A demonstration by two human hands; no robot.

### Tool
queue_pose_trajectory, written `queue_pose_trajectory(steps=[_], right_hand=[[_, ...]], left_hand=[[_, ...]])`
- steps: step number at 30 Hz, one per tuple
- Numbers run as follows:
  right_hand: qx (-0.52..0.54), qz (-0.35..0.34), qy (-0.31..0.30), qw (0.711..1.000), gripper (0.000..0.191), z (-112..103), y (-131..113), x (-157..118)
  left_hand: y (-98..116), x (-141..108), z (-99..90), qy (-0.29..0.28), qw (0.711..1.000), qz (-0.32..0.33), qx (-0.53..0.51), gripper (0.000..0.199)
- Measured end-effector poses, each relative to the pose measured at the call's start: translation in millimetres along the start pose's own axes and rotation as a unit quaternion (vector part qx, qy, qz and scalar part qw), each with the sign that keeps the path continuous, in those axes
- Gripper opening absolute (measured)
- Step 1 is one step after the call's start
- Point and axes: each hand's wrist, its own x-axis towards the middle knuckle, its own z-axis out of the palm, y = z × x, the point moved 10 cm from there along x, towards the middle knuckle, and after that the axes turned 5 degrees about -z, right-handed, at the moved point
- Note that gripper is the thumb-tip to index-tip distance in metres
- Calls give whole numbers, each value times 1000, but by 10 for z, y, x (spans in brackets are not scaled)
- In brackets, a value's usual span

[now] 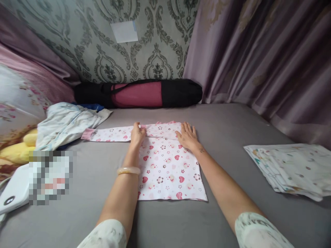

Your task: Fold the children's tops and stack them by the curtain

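A small white long-sleeved shirt point(165, 168) with pink hearts and flowers lies flat in front of me. One sleeve point(113, 134) stretches out to the left and ends in a pink cuff point(87, 134). The other sleeve point(161, 131) is folded across the top of the shirt, its cuff beside my left hand. My left hand point(138, 134) has its fingers closed on the shirt at that cuff; the fingertips are partly hidden. Flat on the upper right corner rests my right hand point(188, 137), fingers spread, pressing the fabric.
A grey sheet point(222, 137) covers the bed. Folded patterned cloth point(297, 168) lies at the right; a crumpled light garment point(69, 120) and a yellow plush thing point(19, 151) are at the left. Near them sits a white device point(15, 189). A black and red long bag point(137, 94) lies along the wall.
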Motion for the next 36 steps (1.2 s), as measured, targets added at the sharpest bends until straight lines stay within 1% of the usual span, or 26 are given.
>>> queue_pose_trajectory(steps=[4, 7, 12, 20, 22, 23, 25, 26, 27, 29, 30, 31, 33, 36], right_hand=[[-7, 6, -11, 1000, 71, 38, 20, 12], [-9, 10, -20, 1000, 72, 54, 24, 14], [-11, 10, -30, 999, 72, 53, 13, 11], [-24, 7, -26, 999, 70, 22, 5, -1], [-27, 2, -19, 999, 70, -10, -45, -10], [-26, -5, -15, 1000, 69, -27, -91, -17], [-17, -26, -11, 999, 67, -54, -213, -36], [-8, -40, -10, 999, 66, -62, -284, -48], [1, -54, -9, 998, 65, -65, -352, -62], [17, -73, -13, 997, 63, -49, -448, -90], [23, -76, -17, 997, 62, -28, -473, -103], [25, -76, -24, 996, 61, -1, -485, -114], [27, -69, -36, 997, 60, 53, -480, -131], [33, -67, -42, 996, 58, 60, -464, -124]], left_hand=[[122, -56, -14, -3, 998, 43, 40, 53], [157, -79, -10, -1, 996, 58, 66, 50], [144, -88, 29, -7, 992, 58, 112, 36], [134, -86, 58, -10, 985, 51, 163, 31], [169, -95, 24, 9, 981, 63, 183, 31], [213, -105, 1, 24, 978, 80, 191, 30], [350, -143, -10, 52, 970, 134, 196, 30], [434, -174, 22, 54, 965, 169, 193, 31], [516, -211, 87, 44, 959, 206, 189, 32], [644, -302, 297, -5, 945, 269, 188, 36], [676, -347, 416, -34, 938, 286, 193, 38], [683, -384, 527, -60, 934, 291, 200, 40], [638, -425, 689, -95, 933, 270, 217, 46], [528, -438, 774, -115, 941, 214, 235, 54]])
